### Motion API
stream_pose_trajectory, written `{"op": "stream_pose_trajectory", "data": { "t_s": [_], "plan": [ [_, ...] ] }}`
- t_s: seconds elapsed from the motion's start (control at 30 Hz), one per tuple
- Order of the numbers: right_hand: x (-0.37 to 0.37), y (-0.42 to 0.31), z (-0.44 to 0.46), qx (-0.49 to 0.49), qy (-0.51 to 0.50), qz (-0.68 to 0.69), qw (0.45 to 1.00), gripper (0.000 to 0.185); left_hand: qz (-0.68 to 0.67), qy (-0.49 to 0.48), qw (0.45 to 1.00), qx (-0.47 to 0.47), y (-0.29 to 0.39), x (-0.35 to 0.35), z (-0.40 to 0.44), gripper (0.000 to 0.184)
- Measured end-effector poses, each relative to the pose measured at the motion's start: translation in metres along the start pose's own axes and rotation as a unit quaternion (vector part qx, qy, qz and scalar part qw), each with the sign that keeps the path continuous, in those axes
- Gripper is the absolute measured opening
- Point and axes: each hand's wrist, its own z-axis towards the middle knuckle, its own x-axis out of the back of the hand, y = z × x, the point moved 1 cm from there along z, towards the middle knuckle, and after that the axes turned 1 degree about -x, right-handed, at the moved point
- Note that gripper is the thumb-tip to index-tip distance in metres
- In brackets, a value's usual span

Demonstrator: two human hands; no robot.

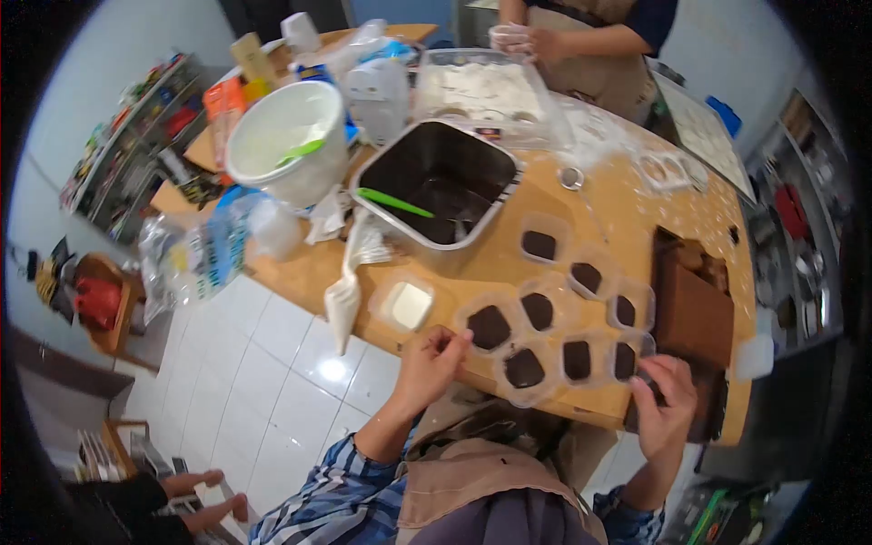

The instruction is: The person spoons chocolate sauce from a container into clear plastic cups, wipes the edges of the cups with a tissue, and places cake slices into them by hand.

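Several small clear plastic cups with dark chocolate-brown filling stand grouped at the table's front edge. My left hand [434, 365] has curled fingers, with the tips pinched at the rim of the leftmost plastic cup [489, 328]. On the other side, my right hand [668, 395] closes thumb and fingers on the edge of the rightmost front plastic cup [626, 361]. Between them are two more filled cups, one of them a front cup [524, 368]. Left of my left hand, a cup with white filling [406, 305] stands alone, beside a filled piping bag [342, 304] hanging over the edge.
Behind stand a dark-coated tub [445, 173] with a green spatula [395, 202], a white bucket [289, 145] and a clear box of white powder [486, 86]. A brown block [690, 304] lies at the right. Across the table, a co-worker's gloved hands [513, 41] work.
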Motion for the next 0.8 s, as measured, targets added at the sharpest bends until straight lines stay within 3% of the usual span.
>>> {"op": "stream_pose_trajectory", "data": {
  "t_s": [0.07,0.27,0.37,0.43,0.5,0.57,0.77,0.8],
  "plan": [
    [0.005,-0.003,-0.004,-0.082,0.003,0.040,0.996,0.019,0.007,0.009,1.000,-0.027,0.013,0.007,-0.006,0.027],
    [0.013,0.010,-0.014,-0.148,0.035,0.066,0.986,0.017,-0.005,0.080,0.993,-0.083,0.040,0.041,-0.013,0.018],
    [0.017,0.012,-0.017,-0.175,0.028,0.068,0.982,0.016,0.047,0.195,0.966,-0.162,0.049,0.069,-0.003,0.020],
    [0.018,0.015,-0.020,-0.178,0.035,0.083,0.980,0.017,0.215,0.311,0.898,-0.227,0.069,0.087,0.007,0.018],
    [0.019,0.018,-0.023,-0.179,0.035,0.086,0.979,0.018,0.286,0.328,0.856,-0.280,0.065,0.117,0.037,0.017],
    [0.021,0.020,-0.025,-0.178,0.032,0.081,0.980,0.018,0.443,0.334,0.755,-0.350,0.052,0.153,0.077,0.017],
    [0.025,0.022,-0.032,-0.148,0.036,0.045,0.987,0.018,0.443,0.317,0.835,-0.080,0.032,0.185,0.154,0.031],
    [0.025,0.022,-0.033,-0.152,0.037,0.043,0.987,0.018,0.421,0.321,0.843,-0.097,0.023,0.191,0.165,0.031]
  ]
}}
